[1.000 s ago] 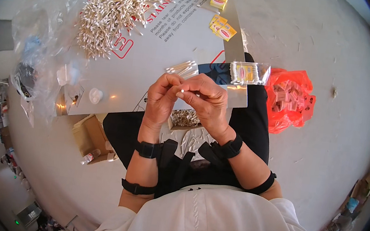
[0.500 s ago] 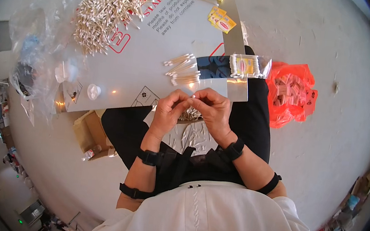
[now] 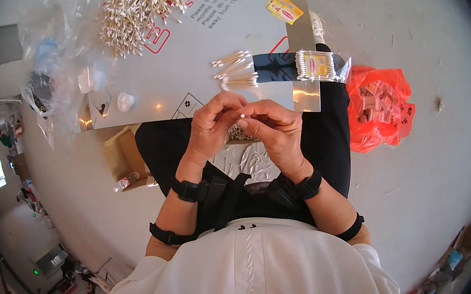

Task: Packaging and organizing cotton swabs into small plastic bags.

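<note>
My left hand (image 3: 209,127) and my right hand (image 3: 277,130) meet in front of me, near the front edge of the metal-sheet tabletop (image 3: 154,93). Both are closed in a pinch around a cotton swab (image 3: 242,116); its white tip pokes out between the fingertips, while the stick is mostly hidden. Beyond my hands lie several loose cotton swabs (image 3: 234,70) in small bunches. To their right, a clear packet of swabs (image 3: 316,66) with a yellow card rests at the end of a dark strip (image 3: 271,68). A large heap of swabs (image 3: 137,11) covers the far left.
Yellow cards (image 3: 285,8) lie at the far right of the tabletop. A red plastic bag (image 3: 376,108) with pink packs stands to the right. At left are a small white cap (image 3: 125,102) and clear plastic bags (image 3: 53,48). An open cardboard box (image 3: 123,154) sits below the edge.
My fingers have turned slightly, and the swab's white tip now shows more plainly between them. The view has shifted a little; the loose swabs and packet lie as before.
</note>
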Action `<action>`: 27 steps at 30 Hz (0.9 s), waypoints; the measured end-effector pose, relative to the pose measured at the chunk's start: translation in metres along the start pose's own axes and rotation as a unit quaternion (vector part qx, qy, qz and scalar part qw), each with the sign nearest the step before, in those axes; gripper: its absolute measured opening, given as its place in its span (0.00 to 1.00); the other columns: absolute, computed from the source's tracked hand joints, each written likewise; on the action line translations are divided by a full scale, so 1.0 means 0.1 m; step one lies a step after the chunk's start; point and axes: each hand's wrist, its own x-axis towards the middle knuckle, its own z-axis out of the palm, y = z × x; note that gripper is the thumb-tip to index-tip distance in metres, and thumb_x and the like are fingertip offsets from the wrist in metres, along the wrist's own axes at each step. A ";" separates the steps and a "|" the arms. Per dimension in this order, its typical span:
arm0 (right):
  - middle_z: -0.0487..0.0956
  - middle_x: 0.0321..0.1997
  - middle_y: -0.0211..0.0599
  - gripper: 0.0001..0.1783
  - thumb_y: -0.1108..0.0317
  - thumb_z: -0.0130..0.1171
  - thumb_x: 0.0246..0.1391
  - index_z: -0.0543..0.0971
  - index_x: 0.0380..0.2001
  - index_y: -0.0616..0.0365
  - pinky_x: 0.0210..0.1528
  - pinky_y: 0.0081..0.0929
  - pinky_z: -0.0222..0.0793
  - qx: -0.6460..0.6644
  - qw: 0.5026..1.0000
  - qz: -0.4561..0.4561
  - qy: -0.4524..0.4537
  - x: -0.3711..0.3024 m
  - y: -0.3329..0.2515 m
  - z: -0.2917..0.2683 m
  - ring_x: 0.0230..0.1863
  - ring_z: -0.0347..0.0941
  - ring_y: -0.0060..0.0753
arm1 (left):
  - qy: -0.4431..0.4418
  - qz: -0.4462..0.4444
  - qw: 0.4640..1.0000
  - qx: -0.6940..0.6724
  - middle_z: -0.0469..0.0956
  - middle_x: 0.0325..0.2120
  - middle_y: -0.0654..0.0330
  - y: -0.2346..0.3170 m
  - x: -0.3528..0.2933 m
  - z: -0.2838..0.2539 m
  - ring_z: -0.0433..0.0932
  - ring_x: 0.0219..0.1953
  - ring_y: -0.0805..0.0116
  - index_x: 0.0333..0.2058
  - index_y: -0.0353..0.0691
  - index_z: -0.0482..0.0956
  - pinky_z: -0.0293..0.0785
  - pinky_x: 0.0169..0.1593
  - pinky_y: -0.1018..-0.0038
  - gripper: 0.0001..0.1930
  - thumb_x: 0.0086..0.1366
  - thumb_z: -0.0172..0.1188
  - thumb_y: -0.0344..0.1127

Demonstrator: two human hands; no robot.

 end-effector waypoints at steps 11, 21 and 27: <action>0.81 0.31 0.28 0.05 0.76 0.64 0.57 0.84 0.37 0.63 0.33 0.14 0.72 0.067 0.998 0.001 -0.004 -0.09 0.00 -0.11 0.28 0.72 0.13 | 0.016 0.024 0.996 0.083 0.77 0.32 0.65 0.14 -0.03 0.12 0.75 0.35 0.78 0.36 0.36 0.75 0.72 0.42 0.82 0.04 0.64 0.61 0.23; 0.82 0.31 0.29 0.07 0.77 0.62 0.57 0.82 0.40 0.63 0.31 0.15 0.72 0.108 0.994 -0.010 -0.020 -0.06 0.12 -0.20 0.28 0.73 0.14 | 0.016 -0.005 0.995 0.101 0.76 0.32 0.65 0.06 -0.05 0.16 0.74 0.34 0.79 0.37 0.36 0.75 0.71 0.42 0.82 0.04 0.65 0.60 0.23; 0.82 0.30 0.33 0.08 0.77 0.58 0.58 0.78 0.41 0.65 0.28 0.15 0.70 0.010 0.989 0.097 0.113 0.01 0.48 -0.43 0.27 0.74 0.15 | 0.054 0.048 0.914 0.399 0.71 0.33 0.55 -0.38 -0.13 0.13 0.71 0.39 0.51 0.33 0.37 0.73 0.71 0.42 0.62 0.06 0.56 0.59 0.21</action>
